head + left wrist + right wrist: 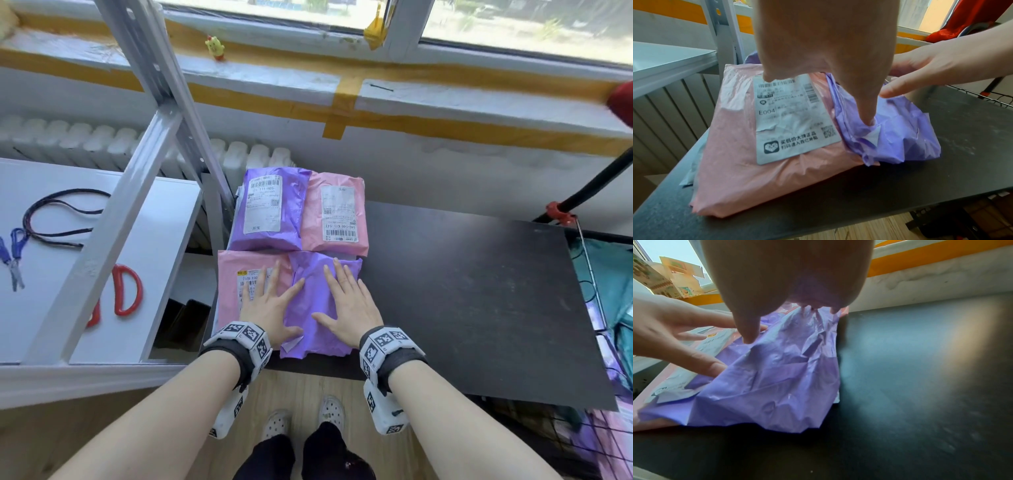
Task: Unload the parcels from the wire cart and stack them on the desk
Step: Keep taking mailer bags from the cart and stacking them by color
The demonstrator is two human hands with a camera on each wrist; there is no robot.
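Observation:
Several soft parcels lie on the left end of the black desk [462, 291]. At the back sit a purple parcel [270, 212] and a pink parcel [337, 216], each with a white label. In front lie a pink labelled parcel [233, 294] [740, 154] and a crumpled purple parcel [317, 301] [900, 136] [781, 378]. My left hand [270, 305] [838, 56] lies flat with straight fingers across the seam of the front pair. Beside it, my right hand [349, 301] [789, 280] presses flat on the purple parcel.
The wire cart [592, 294] stands at the desk's right edge with more bags inside. A grey metal shelf [102, 240] on the left holds red scissors [126, 291], blue scissors [13, 253] and a cord. A radiator and taped windowsill run behind.

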